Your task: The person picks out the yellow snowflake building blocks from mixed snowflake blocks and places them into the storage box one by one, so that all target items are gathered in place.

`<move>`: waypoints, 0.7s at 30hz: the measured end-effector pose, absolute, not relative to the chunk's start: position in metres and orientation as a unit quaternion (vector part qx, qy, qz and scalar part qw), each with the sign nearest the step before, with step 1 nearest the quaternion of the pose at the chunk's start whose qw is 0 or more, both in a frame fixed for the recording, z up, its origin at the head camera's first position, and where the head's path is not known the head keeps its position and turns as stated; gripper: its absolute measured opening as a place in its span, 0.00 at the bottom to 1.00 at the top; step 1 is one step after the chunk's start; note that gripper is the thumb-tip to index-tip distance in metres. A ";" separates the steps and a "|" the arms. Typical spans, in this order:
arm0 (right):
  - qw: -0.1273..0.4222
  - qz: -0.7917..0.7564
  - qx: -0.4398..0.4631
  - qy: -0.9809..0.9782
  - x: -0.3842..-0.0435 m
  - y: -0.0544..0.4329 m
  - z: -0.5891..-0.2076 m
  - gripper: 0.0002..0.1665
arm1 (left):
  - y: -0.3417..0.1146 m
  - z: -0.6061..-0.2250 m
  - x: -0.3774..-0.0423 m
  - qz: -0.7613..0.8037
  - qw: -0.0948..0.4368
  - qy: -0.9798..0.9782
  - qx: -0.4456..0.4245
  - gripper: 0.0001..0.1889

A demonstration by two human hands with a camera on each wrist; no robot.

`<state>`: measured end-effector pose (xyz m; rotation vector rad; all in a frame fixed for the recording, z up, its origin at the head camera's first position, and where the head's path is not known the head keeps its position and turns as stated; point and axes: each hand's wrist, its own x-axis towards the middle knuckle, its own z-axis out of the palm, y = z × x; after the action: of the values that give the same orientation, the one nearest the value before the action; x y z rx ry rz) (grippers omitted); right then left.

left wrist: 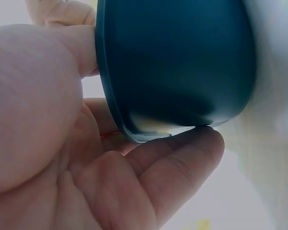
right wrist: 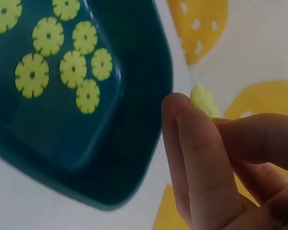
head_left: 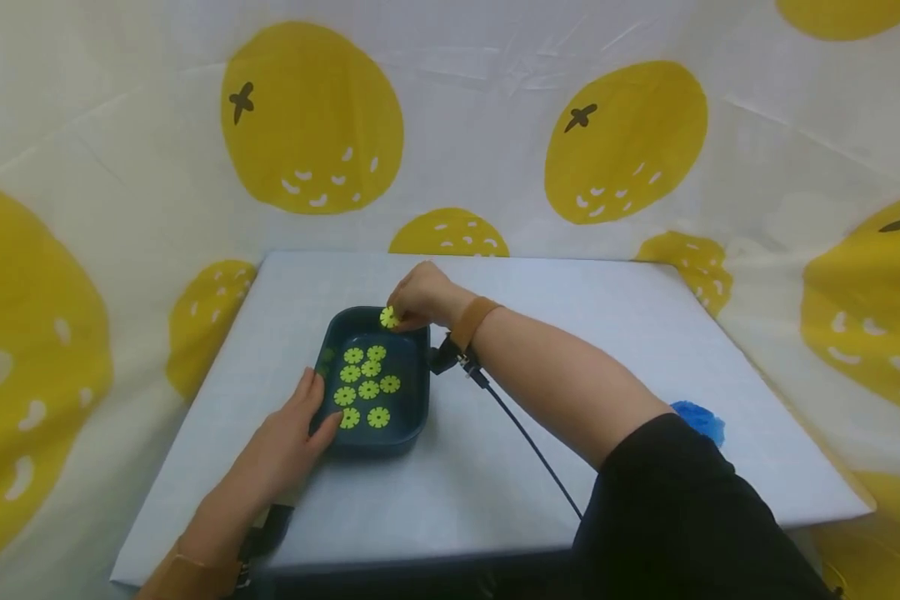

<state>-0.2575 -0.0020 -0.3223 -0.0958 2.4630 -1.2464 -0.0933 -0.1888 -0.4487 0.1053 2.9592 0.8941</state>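
Observation:
A dark teal plastic basin stands on the table with several yellow-green notched discs lying on its floor. My left hand holds the basin's near left side, the thumb over the rim and the fingers along the outer wall. In the left wrist view, the fingers touch the basin wall from outside. Above the basin's far right corner, my right hand pinches one notched disc between thumb and fingers. The right wrist view shows that disc partly hidden by the fingertips.
A crumpled blue thing lies at the right of the white table, partly behind my right sleeve. A black cable runs from my right wrist over the tabletop. A curtain with yellow fruit prints surrounds the table.

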 end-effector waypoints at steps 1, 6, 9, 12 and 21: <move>0.189 -0.450 -0.034 0.872 -0.257 -0.004 -0.324 0.11 | -0.189 -0.449 -0.093 0.289 0.023 0.957 0.033 0.42; 0.195 -0.472 -0.016 0.859 -0.255 -0.016 -0.336 0.12 | -0.191 -0.449 -0.094 0.291 0.021 0.956 0.035 0.42; 0.200 -0.472 -0.004 0.859 -0.255 -0.022 -0.345 0.13 | -0.190 -0.447 -0.094 0.292 0.022 0.955 0.038 0.42; 0.211 -0.458 0.009 0.863 -0.258 -0.026 -0.354 0.10 | -0.189 -0.446 -0.094 0.292 0.020 0.955 0.042 0.42; 0.220 -0.388 0.022 0.895 -0.269 -0.029 -0.374 0.07 | -0.190 -0.446 -0.093 0.289 0.019 0.956 0.039 0.41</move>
<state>-0.2687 -0.0292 -0.3736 0.0617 2.4753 -1.0718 -0.0926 -0.1898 -0.4465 0.1207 2.9682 0.8982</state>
